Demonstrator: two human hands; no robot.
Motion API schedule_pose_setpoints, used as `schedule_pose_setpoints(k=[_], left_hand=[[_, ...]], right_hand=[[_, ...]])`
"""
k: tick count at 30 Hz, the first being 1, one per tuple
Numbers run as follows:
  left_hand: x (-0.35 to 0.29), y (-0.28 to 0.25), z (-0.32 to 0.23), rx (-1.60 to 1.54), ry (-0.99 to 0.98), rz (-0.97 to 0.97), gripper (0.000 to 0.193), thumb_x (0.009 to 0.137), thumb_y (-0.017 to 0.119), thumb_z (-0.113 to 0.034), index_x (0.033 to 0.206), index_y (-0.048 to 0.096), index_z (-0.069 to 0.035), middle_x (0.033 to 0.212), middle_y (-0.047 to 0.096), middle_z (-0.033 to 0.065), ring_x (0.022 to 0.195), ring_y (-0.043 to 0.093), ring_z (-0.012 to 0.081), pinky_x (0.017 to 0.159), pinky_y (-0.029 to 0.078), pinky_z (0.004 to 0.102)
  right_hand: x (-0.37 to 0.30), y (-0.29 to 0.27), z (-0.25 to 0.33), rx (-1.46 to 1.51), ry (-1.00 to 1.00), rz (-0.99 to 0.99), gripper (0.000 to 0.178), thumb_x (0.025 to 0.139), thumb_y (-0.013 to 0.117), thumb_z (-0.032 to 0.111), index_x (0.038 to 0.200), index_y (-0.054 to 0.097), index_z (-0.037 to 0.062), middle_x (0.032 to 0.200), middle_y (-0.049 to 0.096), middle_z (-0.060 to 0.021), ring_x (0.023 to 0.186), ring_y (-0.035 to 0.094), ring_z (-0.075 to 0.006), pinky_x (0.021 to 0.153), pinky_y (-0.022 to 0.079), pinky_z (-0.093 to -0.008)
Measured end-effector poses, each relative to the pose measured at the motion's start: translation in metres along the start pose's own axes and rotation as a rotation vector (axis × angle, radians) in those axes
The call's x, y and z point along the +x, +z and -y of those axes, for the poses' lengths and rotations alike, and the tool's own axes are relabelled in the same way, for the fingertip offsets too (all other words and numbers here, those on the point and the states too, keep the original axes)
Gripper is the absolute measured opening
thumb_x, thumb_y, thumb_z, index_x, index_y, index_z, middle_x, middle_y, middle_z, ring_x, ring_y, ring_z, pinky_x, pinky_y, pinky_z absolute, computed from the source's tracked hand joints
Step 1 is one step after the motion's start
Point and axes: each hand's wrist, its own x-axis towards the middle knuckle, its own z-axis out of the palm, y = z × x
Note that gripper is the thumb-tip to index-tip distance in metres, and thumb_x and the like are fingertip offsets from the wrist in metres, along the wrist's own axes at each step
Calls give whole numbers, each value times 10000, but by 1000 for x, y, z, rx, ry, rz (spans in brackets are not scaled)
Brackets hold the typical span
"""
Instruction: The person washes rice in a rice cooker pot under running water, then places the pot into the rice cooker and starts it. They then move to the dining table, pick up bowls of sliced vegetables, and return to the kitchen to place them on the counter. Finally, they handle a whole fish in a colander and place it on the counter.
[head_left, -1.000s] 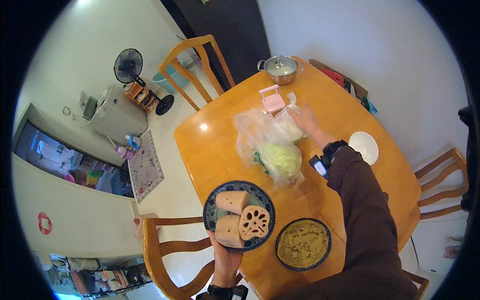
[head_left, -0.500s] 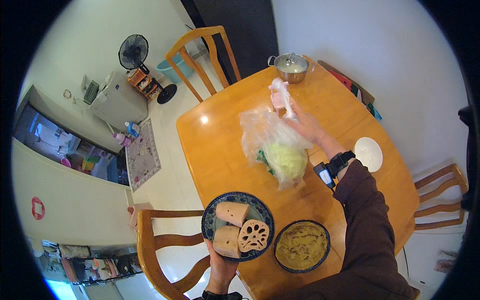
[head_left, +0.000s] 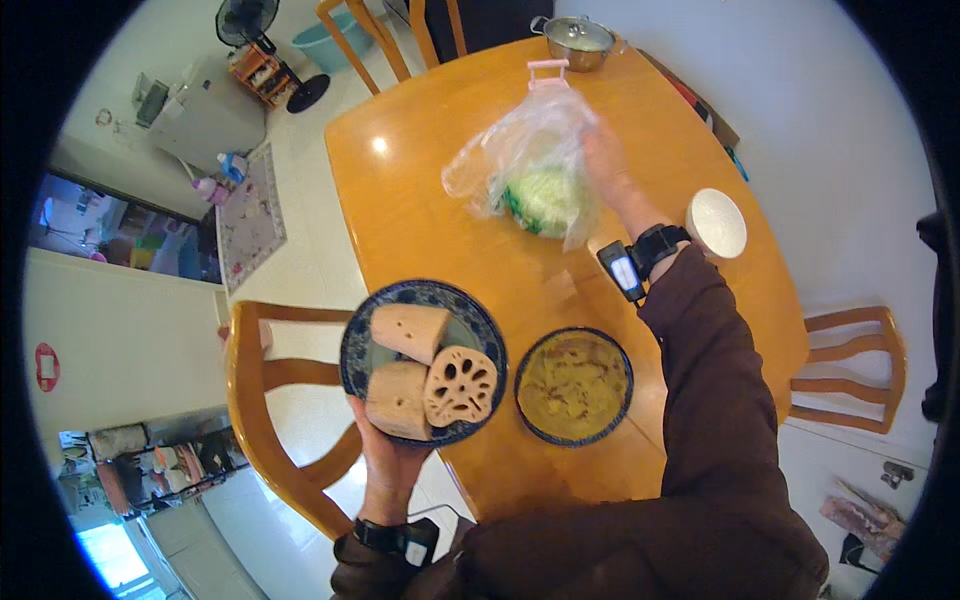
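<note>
My left hand (head_left: 390, 467) grips the near edge of a blue-patterned plate (head_left: 487, 330), holding it raised over the table's left corner. Three lotus root pieces (head_left: 460, 385) lie on it, one with its holed cut face up. Across the table, my right hand (head_left: 608, 165) is closed at the side of a clear plastic bag (head_left: 540, 125); the film and blur partly hide its fingers. Inside the bag sits a pale green cabbage (head_left: 545, 192), with darker green at its left. A pink handle-shaped thing (head_left: 547, 68) shows just beyond the bag.
A dark-rimmed round dish with a brownish-yellow surface (head_left: 574, 386) rests on the wooden table (head_left: 400, 190) right of the plate. A white bowl (head_left: 717, 222) stands near the right edge, a lidded steel pot (head_left: 578, 45) at the far end. Wooden chairs (head_left: 250, 380) surround the table.
My view has shifted, so the table sits higher in the picture. The plate appears larger and closer. My right hand has moved away from the pink handle-shaped thing, toward the bag's right side.
</note>
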Motion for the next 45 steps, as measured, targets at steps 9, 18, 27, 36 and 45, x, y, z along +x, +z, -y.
schedule_pose_setpoints(k=[9, 18, 27, 36, 45], left_hand=[[-40, -27, 6, 106, -17, -32, 713, 907, 254, -669, 1417, 311, -174, 1408, 389, 73, 1287, 386, 269, 1042, 341, 460], [-53, -53, 15, -31, -76, 118, 652, 945, 248, -602, 1418, 305, -158, 1412, 384, 73, 1294, 380, 264, 1065, 324, 436], [-78, -42, 21, 99, -18, 109, 694, 924, 281, -627, 1410, 322, -134, 1402, 415, 89, 1275, 412, 284, 1055, 349, 455], [-95, -54, 22, 85, -69, 171, 684, 924, 272, -633, 1421, 311, -164, 1407, 401, 62, 1279, 400, 260, 1054, 333, 440], [-103, -76, 23, -30, -86, 140, 644, 941, 275, -600, 1413, 321, -164, 1404, 406, 63, 1284, 396, 259, 1062, 326, 443]], right_hand=[[-82, -121, 57, 787, 144, -233, 310, 935, 416, 191, 1180, 527, 38, 1124, 567, -84, 1019, 550, -206, 877, 459, -352], [-162, -212, 54, 634, 86, -216, 283, 894, 499, 235, 1112, 541, 59, 990, 569, -71, 948, 562, -205, 786, 484, -352], [-265, -193, 123, -1089, -187, 229, 360, 752, 602, 177, 1107, 606, 119, 1126, 565, -136, 991, 578, -331, 851, 485, -398], [-269, -201, 100, -575, -46, -107, 369, 763, 583, 133, 1130, 582, 100, 1098, 563, -155, 991, 571, -321, 848, 466, -416], [-326, -175, 74, -1340, -340, 352, 285, 734, 631, 206, 1012, 583, 163, 1033, 558, -98, 990, 552, -257, 845, 408, -391]])
